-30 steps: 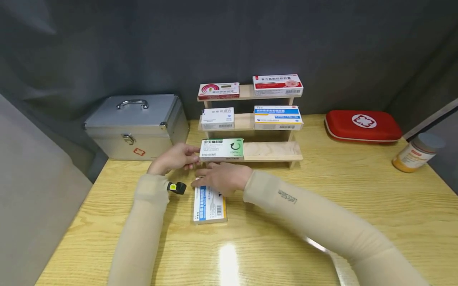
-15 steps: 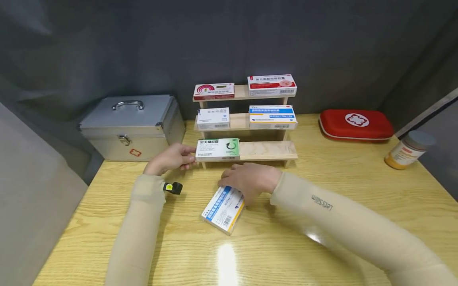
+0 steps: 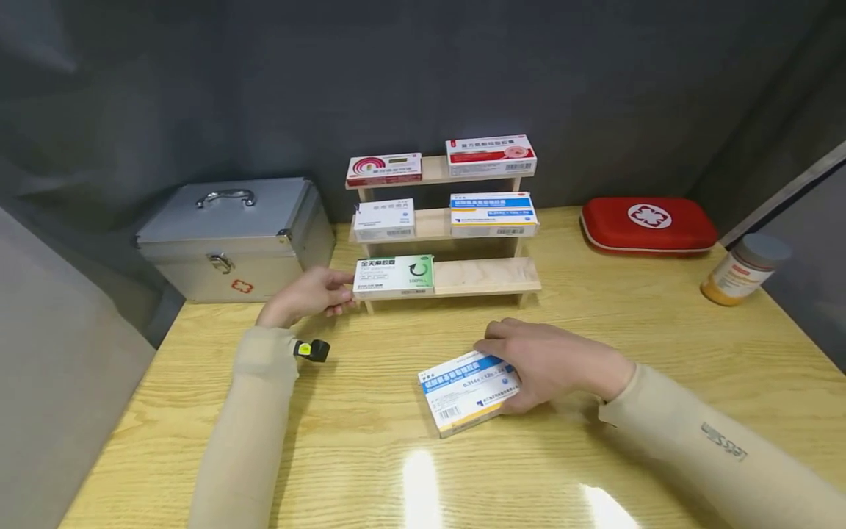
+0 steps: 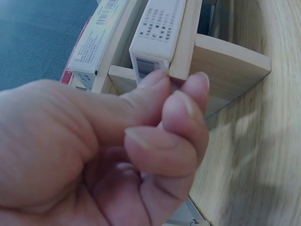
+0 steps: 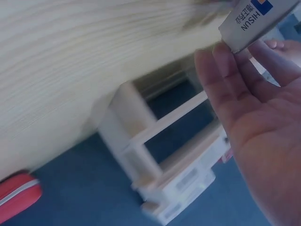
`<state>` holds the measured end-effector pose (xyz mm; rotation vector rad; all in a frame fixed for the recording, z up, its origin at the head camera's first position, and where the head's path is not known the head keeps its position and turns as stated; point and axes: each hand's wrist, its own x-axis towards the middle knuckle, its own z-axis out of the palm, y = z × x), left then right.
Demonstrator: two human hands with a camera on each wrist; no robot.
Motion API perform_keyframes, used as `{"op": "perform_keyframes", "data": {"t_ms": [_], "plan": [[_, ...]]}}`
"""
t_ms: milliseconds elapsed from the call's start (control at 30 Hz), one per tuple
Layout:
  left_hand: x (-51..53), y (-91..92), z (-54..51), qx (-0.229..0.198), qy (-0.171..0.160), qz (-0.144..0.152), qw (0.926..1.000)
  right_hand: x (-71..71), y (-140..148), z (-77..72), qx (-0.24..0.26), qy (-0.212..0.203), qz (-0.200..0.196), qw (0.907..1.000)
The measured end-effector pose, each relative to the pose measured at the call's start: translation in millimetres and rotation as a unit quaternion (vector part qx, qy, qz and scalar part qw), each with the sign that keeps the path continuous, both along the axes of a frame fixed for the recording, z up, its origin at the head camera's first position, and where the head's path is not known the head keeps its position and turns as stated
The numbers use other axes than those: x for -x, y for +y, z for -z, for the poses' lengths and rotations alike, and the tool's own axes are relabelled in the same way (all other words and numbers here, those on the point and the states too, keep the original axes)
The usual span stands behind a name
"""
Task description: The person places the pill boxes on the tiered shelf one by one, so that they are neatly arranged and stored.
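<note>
My right hand point(image 3: 551, 360) grips one end of a white, blue and yellow medicine box point(image 3: 463, 389), tilted above the table in front of the stand. In the right wrist view, fingers point(image 5: 230, 80) are at the corner of that medicine box point(image 5: 254, 21). My left hand point(image 3: 307, 295) is at the left end of the lowest tier of a wooden three-tier stand point(image 3: 485, 275). Close up, the left hand point(image 4: 136, 136) has curled fingers and its thumb pinching the stand's corner point(image 4: 183, 61), the thumb against the end of the green and white medicine box point(image 3: 394, 275).
Two boxes occupy the top tier, including a red and white box point(image 3: 491, 154); two more are on the middle tier, including a white box point(image 3: 384, 219). A silver case point(image 3: 231, 235) stands left. A red zip case point(image 3: 648, 225) and a capped jar point(image 3: 747, 270) are right.
My right hand has carried the blue and white medicine box rightward from beside the left hand, turning it from lengthwise to nearly crosswise. My left hand stays at the stand's left end.
</note>
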<state>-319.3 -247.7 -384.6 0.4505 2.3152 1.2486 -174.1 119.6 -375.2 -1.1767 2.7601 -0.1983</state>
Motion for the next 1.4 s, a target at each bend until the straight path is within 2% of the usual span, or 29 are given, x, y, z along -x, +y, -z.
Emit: {"op": "perform_keyframes", "data": {"t_ms": [233, 533, 967, 1267, 1400], "plan": [[1.3, -6.0, 1.7, -0.002, 0.009, 0.001, 1.0000, -11.7, 32, -11.6, 0.012, 0.023, 0.049, 0.9984], [-0.8, -9.5, 4.0, -0.008, -0.001, -0.003, 1.0000, -6.3, 62, -27.5, 0.032, 0.044, 0.104, 0.9931], [-2.5, -5.9, 0.2, -0.010, -0.005, -0.006, 0.9999, 19.2, 69, -39.6, 0.096, 0.054, 0.153, 0.9821], [1.1, -3.1, 1.9, -0.005, 0.001, -0.001, 1.0000, 46.2, 66, -28.8, 0.122, 0.069, 0.199, 0.9700], [1.2, -0.9, 1.5, -0.007, -0.001, 0.002, 1.0000, 56.1, 65, -23.0, 0.113, 0.040, 0.235, 0.9646]]}}
